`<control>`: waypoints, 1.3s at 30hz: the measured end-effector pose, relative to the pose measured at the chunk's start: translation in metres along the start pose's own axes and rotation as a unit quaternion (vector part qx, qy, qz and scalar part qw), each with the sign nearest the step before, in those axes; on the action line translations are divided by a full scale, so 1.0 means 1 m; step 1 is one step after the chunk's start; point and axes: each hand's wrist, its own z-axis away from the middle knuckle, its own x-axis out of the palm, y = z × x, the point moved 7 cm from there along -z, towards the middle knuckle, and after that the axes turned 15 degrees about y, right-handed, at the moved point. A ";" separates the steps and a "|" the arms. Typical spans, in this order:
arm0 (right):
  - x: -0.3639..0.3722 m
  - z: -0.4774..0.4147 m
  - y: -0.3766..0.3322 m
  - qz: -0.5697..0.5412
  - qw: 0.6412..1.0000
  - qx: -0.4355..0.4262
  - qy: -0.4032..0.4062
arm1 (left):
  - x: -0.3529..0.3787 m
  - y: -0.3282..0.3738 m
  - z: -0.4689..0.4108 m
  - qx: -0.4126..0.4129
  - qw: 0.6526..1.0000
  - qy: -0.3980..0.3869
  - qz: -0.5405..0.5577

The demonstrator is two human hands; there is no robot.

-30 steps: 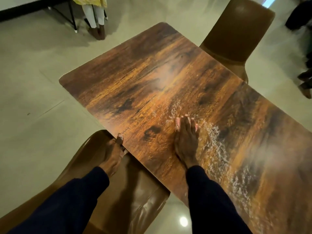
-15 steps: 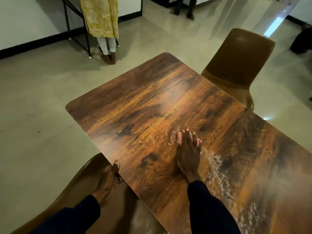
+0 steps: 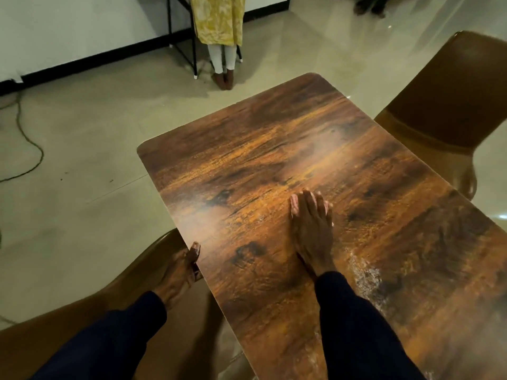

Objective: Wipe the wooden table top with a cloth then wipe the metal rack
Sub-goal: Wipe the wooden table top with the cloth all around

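- The wooden desk top [image 3: 274, 149] runs slantwise from the upper middle of the frame to the lower right. It is one slab with rounded corners.
- The right hand [image 3: 311, 229] lies palm down near the middle of the frame, fingers straight and close together, pressed flat on the wood.
- The left hand [image 3: 179, 272], lower left of centre, grips the desk's near edge. The thumb lies on top, and the fingers seem to curl under the rim.
- No cloth shows anywhere. Whether something thin lies under the right palm I cannot tell.
- A pale, grainy streak of residue [image 3: 366, 278] lies on the wood just right of the right sleeve and trails toward the lower right corner.
- Handling, as a judgement: the top looks stiff, smooth and rather glossy, so a cloth should slide easily under flat pressure. Holding the rim, as the left hand does, should steady the desk against the strokes.
- Count: two hands, one desk and two brown chairs, one at upper right [image 3: 452, 111] and one at lower left [image 3: 68, 325].
- At top centre one person in a yellow garment [image 3: 219, 23] stands beside a black metal frame [image 3: 193, 50]. I cannot tell whether that frame is the metal rack.
- One cable [image 3: 33, 149] trails over the floor at the left edge.
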 end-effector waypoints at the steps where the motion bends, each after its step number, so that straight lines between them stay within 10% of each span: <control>1: 0.011 -0.006 -0.019 -0.014 1.000 -0.001 -0.027 | -0.002 0.000 0.000 -0.002 1.000 0.003 0.007; 7: 0.018 0.068 -0.088 -0.077 0.966 -0.225 -0.104 | 0.007 0.005 0.011 -0.002 1.000 -0.005 0.007; 14: 0.014 -0.029 -0.043 -0.057 0.998 -0.007 -0.041 | 0.006 0.010 0.019 0.007 1.000 -0.010 0.010; 22: 0.036 0.060 -0.165 -0.097 0.947 -0.293 -0.087 | 0.000 0.005 0.008 0.007 1.000 -0.026 -0.008; 29: 0.005 -0.017 -0.083 -0.077 0.992 -0.100 -0.008 | -0.003 0.008 0.008 0.036 0.997 -0.052 -0.038; 39: -0.011 0.123 -0.080 -0.103 0.972 -0.194 -0.084 | -0.004 -0.003 0.002 0.048 0.998 0.006 -0.049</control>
